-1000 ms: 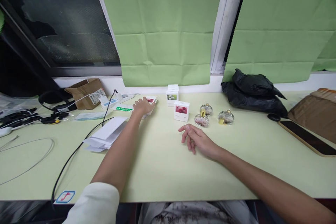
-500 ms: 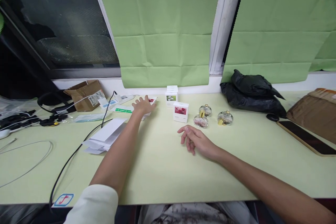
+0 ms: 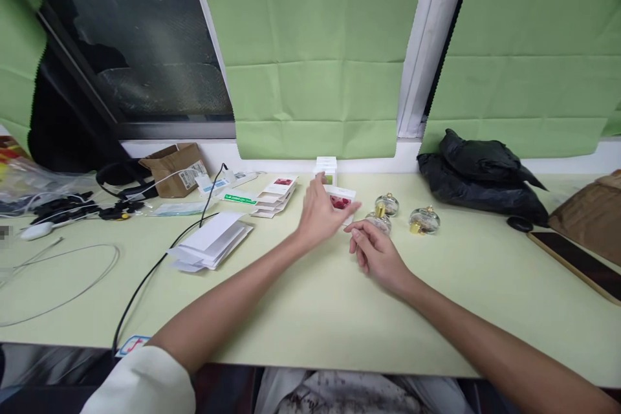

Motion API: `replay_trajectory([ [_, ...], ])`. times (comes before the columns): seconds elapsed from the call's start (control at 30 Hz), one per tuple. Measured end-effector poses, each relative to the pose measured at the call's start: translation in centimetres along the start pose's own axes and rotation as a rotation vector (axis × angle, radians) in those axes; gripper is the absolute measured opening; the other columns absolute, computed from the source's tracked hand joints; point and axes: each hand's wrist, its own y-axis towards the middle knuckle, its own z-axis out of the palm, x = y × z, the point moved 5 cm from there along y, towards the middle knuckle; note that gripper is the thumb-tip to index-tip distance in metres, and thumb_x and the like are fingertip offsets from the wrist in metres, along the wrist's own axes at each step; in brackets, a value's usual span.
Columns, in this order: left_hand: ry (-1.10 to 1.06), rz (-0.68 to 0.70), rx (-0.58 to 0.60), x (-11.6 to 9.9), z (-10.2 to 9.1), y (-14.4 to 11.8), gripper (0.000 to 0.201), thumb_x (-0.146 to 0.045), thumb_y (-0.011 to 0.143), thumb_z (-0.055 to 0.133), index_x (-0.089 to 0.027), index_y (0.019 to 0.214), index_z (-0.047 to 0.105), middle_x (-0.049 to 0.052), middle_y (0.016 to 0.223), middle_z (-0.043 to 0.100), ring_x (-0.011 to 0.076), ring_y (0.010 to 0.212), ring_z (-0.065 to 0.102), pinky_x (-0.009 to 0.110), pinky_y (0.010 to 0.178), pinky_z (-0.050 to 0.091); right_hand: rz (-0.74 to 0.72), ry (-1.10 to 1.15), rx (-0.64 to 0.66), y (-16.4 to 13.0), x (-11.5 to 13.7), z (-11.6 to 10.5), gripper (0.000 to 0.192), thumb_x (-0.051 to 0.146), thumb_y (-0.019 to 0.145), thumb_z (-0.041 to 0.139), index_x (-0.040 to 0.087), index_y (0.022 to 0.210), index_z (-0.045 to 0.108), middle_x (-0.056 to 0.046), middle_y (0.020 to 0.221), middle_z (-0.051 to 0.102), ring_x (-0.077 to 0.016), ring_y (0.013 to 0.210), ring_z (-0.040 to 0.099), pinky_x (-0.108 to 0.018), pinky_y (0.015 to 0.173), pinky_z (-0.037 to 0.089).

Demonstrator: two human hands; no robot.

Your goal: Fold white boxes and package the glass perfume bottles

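Note:
My left hand [image 3: 317, 215] reaches over the table with thumb and fingers apart, right at a small white box [image 3: 345, 193] with a red flower picture. It partly covers this box; I cannot tell whether it touches it. Loosely bent and with nothing visible in it, my right hand [image 3: 381, 257] hovers just in front of a round glass perfume bottle [image 3: 380, 222] with a gold neck. Two more such bottles, one behind [image 3: 387, 204] and one to the right [image 3: 424, 220], lie close by. White boxes [image 3: 326, 163] stand at the back, partly hidden by my left fingers.
Flat red-flower cartons [image 3: 276, 197] lie left of my left hand, with folded white cartons [image 3: 213, 239] nearer. A black cable [image 3: 145, 278] crosses the left side. An open cardboard box [image 3: 174, 171], black plastic bags [image 3: 478, 174] and a phone [image 3: 577, 265] lie further out.
My left hand has left the flat red-flower cartons and moved right to the small white box. My right hand has shifted slightly toward the bottles. The view has turned a little left.

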Motion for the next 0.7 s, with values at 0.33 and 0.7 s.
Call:
replay_trajectory([
  [0.33,-0.173,-0.319,0.115,3.3,5.6,-1.8,0.094,-0.051,0.076,0.086,-0.017,0.145,0.031,0.022,0.137,0.060,0.0366,0.129,0.061,0.048,0.102,0.050,-0.079,-0.078,-0.259,0.3,1.3,-2.3,0.037,0.061,0.099,0.060,0.024,0.100,0.062,0.003,0.069,0.056,-0.0118,0.050,0.048,-0.025,0.044,0.038],
  [0.7,-0.124,0.088,0.286,2.4,-0.9,-4.3,0.079,-0.032,0.081,0.082,-0.026,0.149,0.042,0.011,0.130,0.064,0.0305,0.121,0.062,0.043,0.100,0.052,-0.068,-0.087,-0.207,0.4,0.9,-1.7,0.037,0.061,0.099,0.059,0.024,0.101,0.062,0.003,0.070,0.058,-0.0116,0.050,0.049,-0.023,0.041,0.036],
])
